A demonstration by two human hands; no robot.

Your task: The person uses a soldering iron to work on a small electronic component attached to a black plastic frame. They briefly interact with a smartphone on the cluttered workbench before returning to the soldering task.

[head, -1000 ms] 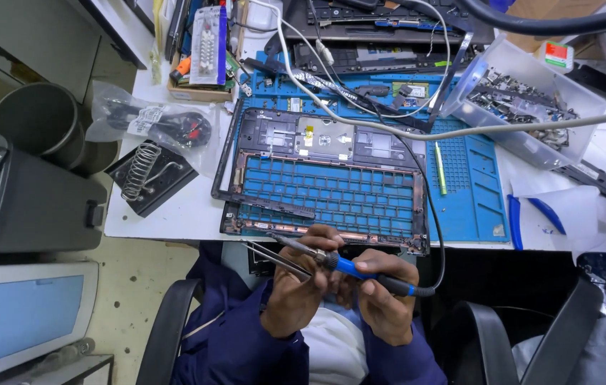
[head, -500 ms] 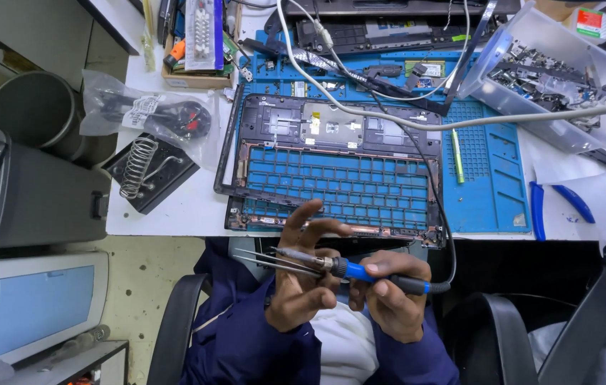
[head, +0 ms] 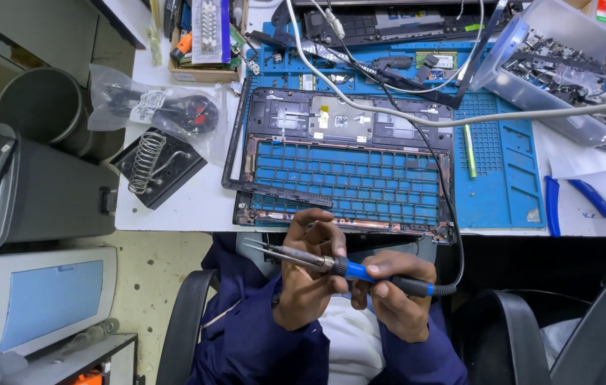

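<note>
Crosswise, the soldering iron spans both hands — left hand, right hand.

A blue silicone work mat covers the far middle of the white bench. On it lies a black laptop keyboard frame. A clear tub of metal parts stands far right. Left of the mat sit a coiled-spring iron stand and a bagged black cable. A dark round bin stands on the floor, far left.
</note>
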